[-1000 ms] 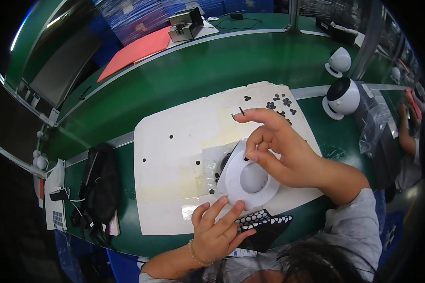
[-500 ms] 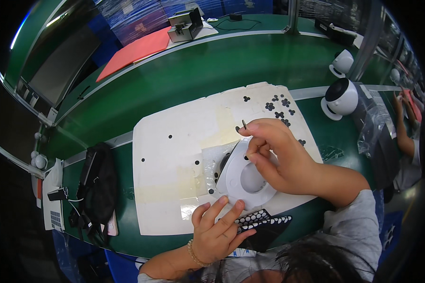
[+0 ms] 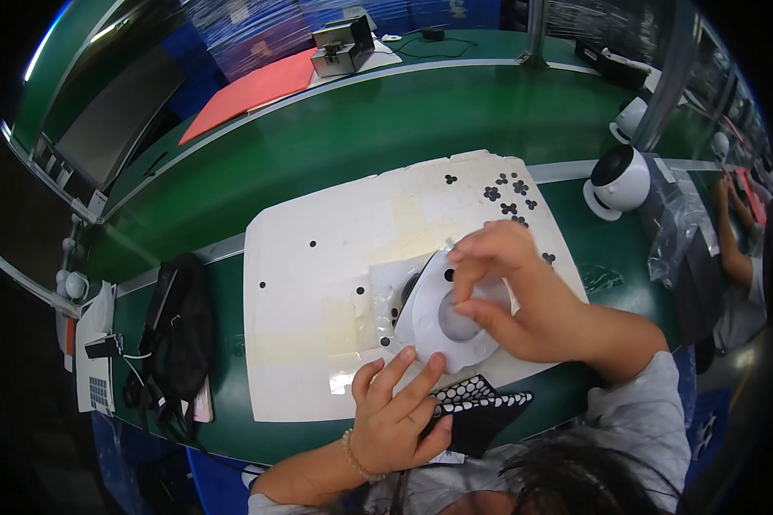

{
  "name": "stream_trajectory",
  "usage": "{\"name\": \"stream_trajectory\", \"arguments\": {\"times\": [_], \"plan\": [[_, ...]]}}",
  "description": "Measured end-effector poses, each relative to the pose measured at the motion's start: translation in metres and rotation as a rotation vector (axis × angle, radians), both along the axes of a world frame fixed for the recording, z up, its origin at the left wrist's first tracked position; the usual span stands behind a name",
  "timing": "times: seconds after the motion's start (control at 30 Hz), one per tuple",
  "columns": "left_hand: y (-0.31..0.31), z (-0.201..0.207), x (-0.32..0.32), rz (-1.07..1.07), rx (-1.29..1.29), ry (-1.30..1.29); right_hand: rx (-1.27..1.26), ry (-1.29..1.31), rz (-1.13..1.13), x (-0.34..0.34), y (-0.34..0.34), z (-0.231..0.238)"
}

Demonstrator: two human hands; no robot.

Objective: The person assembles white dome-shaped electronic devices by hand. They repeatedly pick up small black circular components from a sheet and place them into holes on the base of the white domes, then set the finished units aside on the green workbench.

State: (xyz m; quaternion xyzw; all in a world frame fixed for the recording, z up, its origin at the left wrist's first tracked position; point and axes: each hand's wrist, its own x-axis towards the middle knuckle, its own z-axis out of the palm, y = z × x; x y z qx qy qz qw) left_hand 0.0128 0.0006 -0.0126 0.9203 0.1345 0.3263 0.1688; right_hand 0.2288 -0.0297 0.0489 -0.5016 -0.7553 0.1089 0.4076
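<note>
A white plastic housing with a round ring-shaped base (image 3: 429,330) lies tilted on a sheet of translucent foam (image 3: 385,279), over a large pale board (image 3: 305,343). A black round pad (image 3: 449,275) shows on the base. My left hand (image 3: 395,419) has its fingers spread, the fingertips resting on the base's near rim. Over the base's far right side is my right hand (image 3: 517,292), its fingers curled in toward the thumb. Anything pinched there is too small or blurred to make out. Close to my left hand lies a black sheet with rows of white dots (image 3: 472,402).
Small black clover-shaped pieces (image 3: 508,208) and single black dots (image 3: 313,244) lie on the board. A finished-looking white camera (image 3: 618,182) stands at right beside a clear plastic bag (image 3: 674,232). A black bag (image 3: 179,343) sits left; a metal box (image 3: 342,47) stands behind.
My right hand has come down and closer to the base; the thin dark piece at its index fingertip no longer shows. My left hand stays on the rim, its thumb slightly drawn in.
</note>
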Motion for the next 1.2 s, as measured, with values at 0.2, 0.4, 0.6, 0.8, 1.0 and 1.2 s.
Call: {"name": "stream_trajectory", "arguments": {"times": [0.2, 0.4, 0.6, 0.8, 1.0, 1.2], "plan": [[0.003, -0.005, 0.003, -0.021, -0.007, -0.028, -0.15, -0.006, 0.054, -0.015, 0.006, -0.002], [0.005, -0.006, -0.001, -0.07, 0.015, -0.004, -0.144, -0.028, 0.051, -0.019, 0.01, -0.003], [0.004, -0.006, -0.001, -0.069, 0.017, -0.008, -0.136, -0.046, 0.033, -0.02, 0.01, -0.004], [0.002, -0.001, 0.001, -0.012, -0.005, -0.022, 0.103, -0.43, -0.054, -0.02, 0.0, 0.0], [0.003, -0.003, 0.002, -0.015, -0.017, -0.03, 0.06, -0.102, -0.139, 0.002, -0.025, -0.01], [0.003, -0.007, 0.003, -0.038, -0.043, -0.071, -0.147, 0.027, -0.089, 0.001, -0.037, -0.025]]}}
